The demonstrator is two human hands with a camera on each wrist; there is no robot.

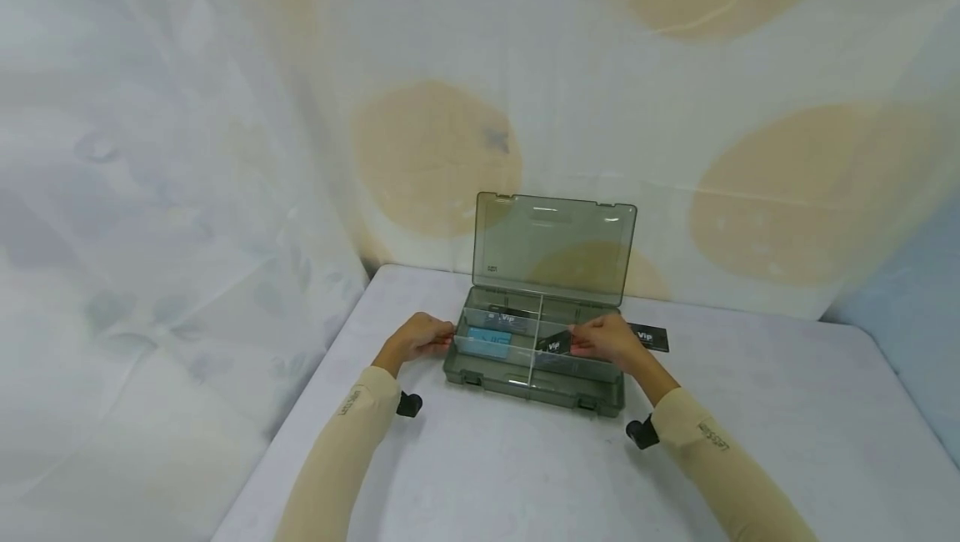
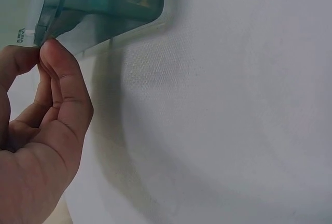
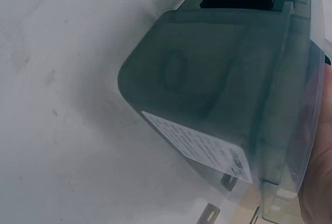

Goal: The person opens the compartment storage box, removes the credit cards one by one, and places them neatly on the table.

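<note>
Left hand (image 1: 417, 339) pinches the left wall of the open box (image 1: 525, 379). Right hand (image 1: 606, 340) pinches 1 black card (image 1: 553, 343) over the box.

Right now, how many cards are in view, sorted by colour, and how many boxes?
Black cards: 3 – one held by the right hand over the box, one in a rear compartment, one on the table behind the hand
Light blue cards: 1
Clear compartment boxes, lid open: 1
Total: 5
</note>
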